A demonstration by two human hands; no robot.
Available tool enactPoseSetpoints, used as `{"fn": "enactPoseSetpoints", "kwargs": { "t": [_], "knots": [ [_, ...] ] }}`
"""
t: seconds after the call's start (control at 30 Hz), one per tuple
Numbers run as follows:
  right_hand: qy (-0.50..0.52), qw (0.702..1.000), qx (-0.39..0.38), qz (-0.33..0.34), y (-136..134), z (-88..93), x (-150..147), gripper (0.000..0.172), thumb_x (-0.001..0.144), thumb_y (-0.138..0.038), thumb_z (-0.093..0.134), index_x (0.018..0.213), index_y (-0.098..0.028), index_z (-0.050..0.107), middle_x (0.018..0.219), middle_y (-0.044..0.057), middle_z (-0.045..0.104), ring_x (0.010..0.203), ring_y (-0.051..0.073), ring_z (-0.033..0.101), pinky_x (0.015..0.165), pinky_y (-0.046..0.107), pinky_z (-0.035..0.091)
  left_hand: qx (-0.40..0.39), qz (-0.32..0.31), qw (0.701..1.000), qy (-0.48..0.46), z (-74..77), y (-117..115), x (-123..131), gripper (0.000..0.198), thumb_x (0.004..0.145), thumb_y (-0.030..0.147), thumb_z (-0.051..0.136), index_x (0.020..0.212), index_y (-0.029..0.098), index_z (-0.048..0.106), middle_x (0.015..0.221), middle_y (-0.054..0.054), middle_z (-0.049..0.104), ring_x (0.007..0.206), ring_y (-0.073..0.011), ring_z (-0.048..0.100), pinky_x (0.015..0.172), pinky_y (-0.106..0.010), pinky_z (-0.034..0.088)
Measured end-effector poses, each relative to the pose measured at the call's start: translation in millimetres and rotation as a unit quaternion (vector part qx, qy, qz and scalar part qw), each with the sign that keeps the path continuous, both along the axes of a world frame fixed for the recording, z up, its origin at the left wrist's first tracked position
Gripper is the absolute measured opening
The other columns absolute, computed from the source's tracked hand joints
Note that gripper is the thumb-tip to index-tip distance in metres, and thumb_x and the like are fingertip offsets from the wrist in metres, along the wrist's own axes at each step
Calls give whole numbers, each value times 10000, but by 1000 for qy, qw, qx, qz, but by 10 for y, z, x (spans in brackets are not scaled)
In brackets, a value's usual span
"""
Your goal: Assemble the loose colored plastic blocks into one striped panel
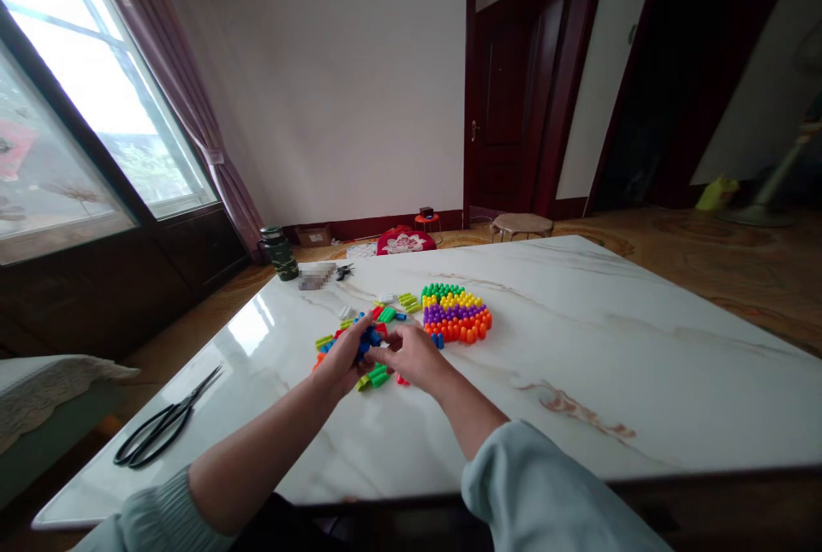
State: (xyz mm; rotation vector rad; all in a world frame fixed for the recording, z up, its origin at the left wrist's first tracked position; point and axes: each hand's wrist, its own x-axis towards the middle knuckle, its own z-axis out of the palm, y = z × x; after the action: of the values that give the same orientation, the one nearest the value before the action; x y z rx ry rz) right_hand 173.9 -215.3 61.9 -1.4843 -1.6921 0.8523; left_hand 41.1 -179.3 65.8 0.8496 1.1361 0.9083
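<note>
My left hand (345,357) is closed around several small blue plastic pieces (367,341). Against them, the fingertips of my right hand (414,354) pinch together; what they grip is too small to make out. Loose peg-like pieces lie around and beyond both hands, among them green ones (380,376), lime ones (409,302) and red ones. To the right of my hands, round-topped pieces stand upright in packed coloured rows: green (443,290), yellow (457,302), purple (455,313) and orange (459,329). Beside the orange row is a short blue pair (437,341).
Black-handled scissors (160,428) lie at the left of the white marble-patterned table (578,364). A camouflage flask (279,253), a blurred-out item (317,276) and a small dark tool (344,272) sit at the far left edge. Beyond stands a stool (521,223).
</note>
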Motion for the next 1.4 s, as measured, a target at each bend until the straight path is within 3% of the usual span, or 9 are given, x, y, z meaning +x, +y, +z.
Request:
{"fn": "enactPoseSetpoints", "kwargs": {
  "t": [0.13,0.33,0.57,0.7,0.83,1.4],
  "knots": [
    [36,999,-6,-18,39,-54,29,524,723,-489,699,1117,-155,611,942,55,694,830,168,659,706,246,495,-48,-11,998,-35,-74,-124,-7,444,736,571,644,687,187,429,468,82,420,336,-27,372,332,-126,200],
    [-20,997,34,62,58,-101,121,234,719,-250,678,939,-173,653,869,8,677,834,153,624,753,249,479,-9,-128,992,-16,-109,-237,84,464,668,584,704,844,203,506,499,105,393,353,-34,402,352,-129,198],
    [-50,996,53,58,42,-172,173,592,662,-195,679,1239,-241,555,1219,34,618,978,166,621,874,271,464,-34,-152,985,72,-221,-208,107,528,656,668,659,869,219,482,534,104,421,355,-46,424,354,-140,209],
    [-98,993,43,49,54,-160,166,494,685,-235,658,1176,-254,602,1066,13,682,843,157,653,770,253,483,-15,-150,985,81,-236,-208,116,549,657,681,647,906,214,503,554,97,444,362,-46,432,352,-141,207],
    [-127,991,52,4,64,-143,163,437,703,-283,639,1138,-252,622,953,15,703,877,173,648,718,239,468,6,-152,983,99,-162,-240,135,560,662,693,633,913,208,512,579,82,474,368,-46,434,347,-143,216],
    [-147,987,54,-26,51,-127,133,382,708,-247,611,1087,-269,650,869,16,701,800,173,639,639,232,443,31,-145,981,122,-99,-262,169,565,685,702,600,950,208,531,560,78,471,361,-52,431,353,-148,215]
  ]
}}
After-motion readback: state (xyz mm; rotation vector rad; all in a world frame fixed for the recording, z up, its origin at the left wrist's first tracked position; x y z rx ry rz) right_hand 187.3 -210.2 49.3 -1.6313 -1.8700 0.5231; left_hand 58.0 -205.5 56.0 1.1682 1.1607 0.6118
